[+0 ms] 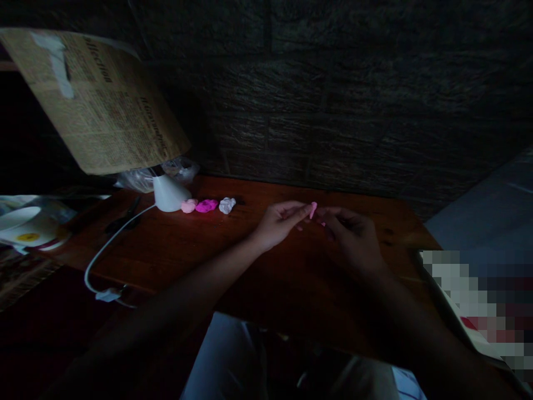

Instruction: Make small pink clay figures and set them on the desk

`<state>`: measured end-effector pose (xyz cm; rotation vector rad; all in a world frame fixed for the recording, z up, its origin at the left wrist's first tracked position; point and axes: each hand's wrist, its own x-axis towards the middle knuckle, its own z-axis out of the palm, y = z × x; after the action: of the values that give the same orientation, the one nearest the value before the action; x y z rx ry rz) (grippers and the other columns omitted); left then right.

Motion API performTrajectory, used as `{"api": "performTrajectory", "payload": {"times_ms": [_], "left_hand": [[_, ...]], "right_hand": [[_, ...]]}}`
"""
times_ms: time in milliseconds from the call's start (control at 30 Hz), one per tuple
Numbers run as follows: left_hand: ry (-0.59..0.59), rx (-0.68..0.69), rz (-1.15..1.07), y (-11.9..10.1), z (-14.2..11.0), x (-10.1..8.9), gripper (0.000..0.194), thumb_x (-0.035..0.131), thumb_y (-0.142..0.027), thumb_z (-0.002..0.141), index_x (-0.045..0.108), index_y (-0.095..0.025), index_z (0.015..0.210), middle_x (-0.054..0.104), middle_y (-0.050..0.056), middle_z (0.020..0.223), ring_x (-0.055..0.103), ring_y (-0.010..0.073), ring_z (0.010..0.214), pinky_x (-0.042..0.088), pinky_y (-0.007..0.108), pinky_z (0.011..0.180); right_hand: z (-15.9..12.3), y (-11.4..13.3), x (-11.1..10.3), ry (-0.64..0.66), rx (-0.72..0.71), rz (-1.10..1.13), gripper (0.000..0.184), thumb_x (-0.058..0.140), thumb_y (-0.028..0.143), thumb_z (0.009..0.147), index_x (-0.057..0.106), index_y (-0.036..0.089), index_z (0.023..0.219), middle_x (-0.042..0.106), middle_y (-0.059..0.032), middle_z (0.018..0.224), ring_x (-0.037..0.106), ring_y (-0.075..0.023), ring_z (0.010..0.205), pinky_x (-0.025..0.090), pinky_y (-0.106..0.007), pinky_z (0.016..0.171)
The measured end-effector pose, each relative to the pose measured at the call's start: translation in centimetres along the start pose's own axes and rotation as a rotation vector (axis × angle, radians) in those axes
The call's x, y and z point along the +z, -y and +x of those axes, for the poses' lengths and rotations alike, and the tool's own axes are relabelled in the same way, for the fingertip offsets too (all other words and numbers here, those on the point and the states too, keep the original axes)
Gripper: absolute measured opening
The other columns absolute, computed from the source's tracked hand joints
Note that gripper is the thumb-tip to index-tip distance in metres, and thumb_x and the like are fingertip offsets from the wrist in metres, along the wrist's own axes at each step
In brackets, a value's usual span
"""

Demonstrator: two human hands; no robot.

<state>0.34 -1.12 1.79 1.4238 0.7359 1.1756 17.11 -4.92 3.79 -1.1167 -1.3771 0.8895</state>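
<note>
Above the wooden table, my left hand [277,223] pinches a small pink piece of modelling clay [313,209] between thumb and fingers. Close beside it, my right hand [353,232] has its fingers curled together, and a tiny bit of pink clay [323,224] shows at its fingertips. Dim light hides whether the two pink bits are joined. To the left, a light pink lump [189,206], a magenta lump [207,206] and a whitish lump [227,205] of clay lie in a row on the table, away from both hands.
A lamp with a newspaper-print shade [112,105] and white base [169,194] stands at the left. Its white cord [95,255] hangs over the table edge. Dark scissors [125,218] lie nearby, with a white cup [25,225] farther left. A dark brick-patterned wall [333,111] rises behind the table [179,244].
</note>
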Motion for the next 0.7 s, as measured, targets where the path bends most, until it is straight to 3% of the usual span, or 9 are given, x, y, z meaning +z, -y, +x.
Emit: {"api": "performTrajectory", "payload": {"times_ms": [333,700], "left_hand": [[-0.037,-0.007,-0.017,-0.19,-0.29,0.58,0.038,0.077,-0.054,0.079,0.073,-0.017,0.078,0.070,0.003,0.081,0.062,0.0120,0.075,0.047,0.025,0.064],[-0.057,0.001,-0.024,-0.39,-0.30,0.69,0.037,0.078,-0.053,0.076,0.073,-0.016,0.077,0.071,0.004,0.080,0.062,0.0124,0.074,0.047,0.024,0.063]], "right_hand": [[-0.09,-0.17,0.11,0.013,-0.033,-0.038,0.028,0.073,0.048,0.079,0.078,0.020,0.077,0.064,-0.0014,0.064,0.048,-0.0118,0.053,0.040,-0.025,0.049],[-0.17,-0.38,-0.02,0.026,-0.046,-0.050,0.026,0.075,0.047,0.079,0.079,0.021,0.082,0.066,-0.0020,0.068,0.053,-0.0137,0.058,0.042,-0.026,0.051]]}}
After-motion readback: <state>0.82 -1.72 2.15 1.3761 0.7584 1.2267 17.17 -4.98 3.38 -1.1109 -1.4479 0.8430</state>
